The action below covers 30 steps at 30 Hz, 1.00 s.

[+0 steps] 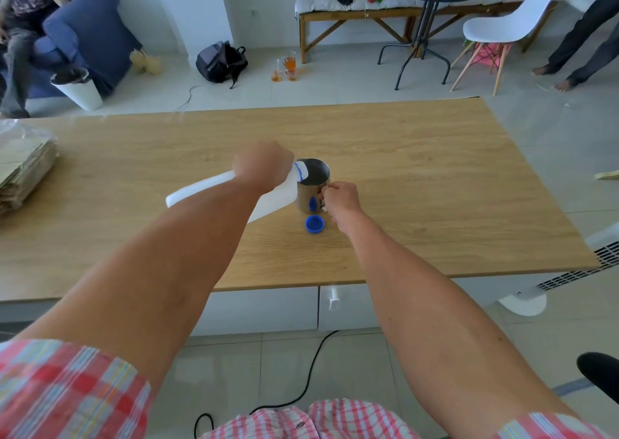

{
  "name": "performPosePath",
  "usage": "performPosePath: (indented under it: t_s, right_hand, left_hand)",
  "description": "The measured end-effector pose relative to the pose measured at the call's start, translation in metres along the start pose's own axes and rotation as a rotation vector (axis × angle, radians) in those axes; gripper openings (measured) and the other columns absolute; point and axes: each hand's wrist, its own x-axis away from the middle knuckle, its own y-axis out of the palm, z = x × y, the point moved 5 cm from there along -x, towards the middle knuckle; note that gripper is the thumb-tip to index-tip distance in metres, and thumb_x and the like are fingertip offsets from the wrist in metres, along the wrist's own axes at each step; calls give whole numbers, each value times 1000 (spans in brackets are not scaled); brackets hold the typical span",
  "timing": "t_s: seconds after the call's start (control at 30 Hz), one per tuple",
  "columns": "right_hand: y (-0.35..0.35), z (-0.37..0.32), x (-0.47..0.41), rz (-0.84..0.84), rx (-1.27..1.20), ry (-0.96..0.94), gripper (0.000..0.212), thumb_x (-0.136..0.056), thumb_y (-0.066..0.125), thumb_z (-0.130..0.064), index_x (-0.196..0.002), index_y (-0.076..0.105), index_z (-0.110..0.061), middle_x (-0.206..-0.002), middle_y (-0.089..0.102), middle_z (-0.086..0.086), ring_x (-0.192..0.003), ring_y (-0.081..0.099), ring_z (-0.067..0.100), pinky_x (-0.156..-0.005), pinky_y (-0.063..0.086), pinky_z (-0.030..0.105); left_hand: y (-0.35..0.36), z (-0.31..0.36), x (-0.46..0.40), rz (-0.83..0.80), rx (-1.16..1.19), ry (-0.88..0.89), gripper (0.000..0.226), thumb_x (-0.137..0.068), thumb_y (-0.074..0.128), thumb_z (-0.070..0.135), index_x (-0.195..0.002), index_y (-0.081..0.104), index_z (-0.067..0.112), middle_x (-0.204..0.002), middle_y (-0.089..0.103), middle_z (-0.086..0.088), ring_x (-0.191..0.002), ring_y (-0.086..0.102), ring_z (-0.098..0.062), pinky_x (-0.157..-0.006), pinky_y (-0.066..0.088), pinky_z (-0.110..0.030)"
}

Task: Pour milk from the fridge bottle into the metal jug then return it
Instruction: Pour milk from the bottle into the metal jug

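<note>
We work on the wooden table (pixel 402 157), which carries every item of the task. Its far and right edges lie well apart from the work, so a fall from the table is a minor risk.

The milk bottle (pixel 207 187) is tipped steeply, base toward the left, neck over the rim of the metal jug (pixel 313 184). Our left hand (pixel 263 165) wraps the bottle near its shoulder, fingers curled round it. We judge the main hazard here: the mouth sits at the near-left rim, not over the centre, so a surge or a slip of the grip could send milk down the outer wall. We cannot tell the milk level inside the jug; overfilling is therefore possible.

Our right hand (pixel 340 200) pinches the jug handle, fingers closed on it. If this hold relaxes, pressure from the bottle neck could push or tip the jug.

The blue cap (pixel 315 224) lies on the table just beside the jug base, near the right hand. A spill would wet it, and a careless wrist could knock it away before recapping.
</note>
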Motion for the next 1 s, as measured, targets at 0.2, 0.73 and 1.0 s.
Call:
performPosePath:
  t_s: [0.2, 0.73, 1.0]
  right_hand:
    - [-1, -1, -1, -1, 2, -3, 20, -99, 51, -8, -86, 65, -9, -71, 56, 3, -57, 44, 15, -45, 33, 25]
    - [0, 1, -2, 4, 9, 3, 21, -96, 48, -6, -84, 66, -10, -67, 55, 2, -55, 43, 16, -42, 32, 24]
    - [1, 3, -6, 6, 15, 7, 21, -96, 48, -6, -86, 66, -10, -68, 54, 4, -53, 41, 15, -36, 30, 19]
  left_hand:
    - [-1, 3, -3, 9, -33, 27, 22, -96, 41, 25, -84, 56, 15, -76, 54, -6, -68, 54, -26, -66, 40, -36]
    - [-1, 7, -2, 16, -119, 94, 23, -99, 42, 19, -92, 62, 11, -77, 54, -7, -76, 60, -30, -70, 49, -40]
    - [1, 6, -7, -3, -119, 81, 22, -94, 42, 20, -92, 62, 13, -79, 56, -7, -76, 59, -31, -67, 44, -39]
